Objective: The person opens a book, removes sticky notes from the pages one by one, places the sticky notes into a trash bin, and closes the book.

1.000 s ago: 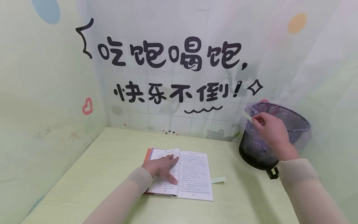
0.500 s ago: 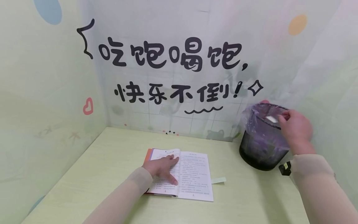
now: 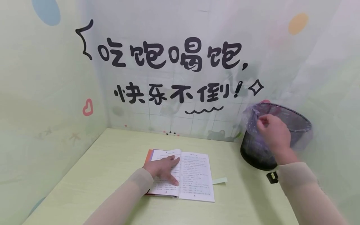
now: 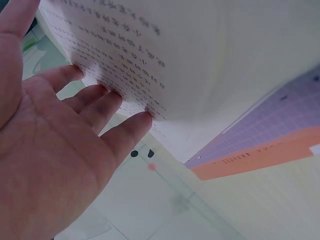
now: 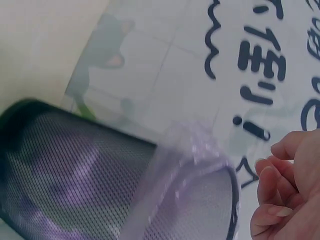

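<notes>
An open book (image 3: pixel 195 176) lies on the table, and my left hand (image 3: pixel 164 170) rests spread on its left page near the spine. In the left wrist view, the fingertips of the left hand (image 4: pixel 65 130) touch the printed page (image 4: pixel 120 55). A pale green paper strip (image 3: pixel 220 181) sticks out past the book's right edge. My right hand (image 3: pixel 275 131) is raised in front of the mesh waste bin (image 3: pixel 256 153), which has a purple bag (image 3: pixel 250 120) over its rim. The right wrist view shows the right hand (image 5: pixel 287 185) with loosely curled fingers and nothing visible between them.
The bin (image 5: pixel 80 165) stands at the table's back right, by the printed wall curtain (image 3: pixel 174 75). An orange and purple cover edge (image 4: pixel 250 155) shows beneath the book's pages. The table (image 3: pixel 92 168) spreads out left of the book.
My right hand moved right over the bin's mouth with a pale paper strip, then came back left. That strip is no longer seen in it. The left hand has stayed on the book.
</notes>
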Demonstrator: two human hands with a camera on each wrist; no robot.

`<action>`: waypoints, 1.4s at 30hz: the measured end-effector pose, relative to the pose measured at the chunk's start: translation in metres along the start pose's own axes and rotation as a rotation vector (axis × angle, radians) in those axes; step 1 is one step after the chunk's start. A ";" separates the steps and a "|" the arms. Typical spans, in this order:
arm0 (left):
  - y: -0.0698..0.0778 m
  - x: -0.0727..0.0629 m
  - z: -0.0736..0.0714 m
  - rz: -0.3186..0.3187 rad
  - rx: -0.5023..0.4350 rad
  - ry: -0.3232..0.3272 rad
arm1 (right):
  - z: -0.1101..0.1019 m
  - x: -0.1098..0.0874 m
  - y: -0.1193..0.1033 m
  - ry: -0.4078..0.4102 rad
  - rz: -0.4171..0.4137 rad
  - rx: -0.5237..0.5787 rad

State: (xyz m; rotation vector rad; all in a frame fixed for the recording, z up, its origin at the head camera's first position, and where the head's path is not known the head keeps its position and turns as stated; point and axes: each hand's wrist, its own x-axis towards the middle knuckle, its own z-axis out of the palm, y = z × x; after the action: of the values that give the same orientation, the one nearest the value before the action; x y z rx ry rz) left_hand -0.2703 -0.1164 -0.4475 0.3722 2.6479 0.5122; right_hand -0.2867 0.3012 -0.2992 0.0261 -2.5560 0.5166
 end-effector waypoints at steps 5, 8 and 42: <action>-0.001 -0.001 0.001 0.004 -0.015 0.000 | 0.033 -0.018 -0.017 -0.067 -0.061 0.026; -0.001 -0.002 0.001 0.002 -0.013 0.001 | 0.055 -0.029 -0.023 -0.142 -0.087 0.037; 0.001 -0.003 -0.001 0.010 0.002 -0.004 | 0.169 -0.107 -0.046 -0.651 -0.157 -0.016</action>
State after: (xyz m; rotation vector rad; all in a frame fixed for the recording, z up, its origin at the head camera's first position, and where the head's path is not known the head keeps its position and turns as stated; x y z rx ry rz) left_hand -0.2682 -0.1170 -0.4453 0.3864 2.6438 0.5112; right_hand -0.2727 0.1879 -0.4698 0.4537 -3.1491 0.4815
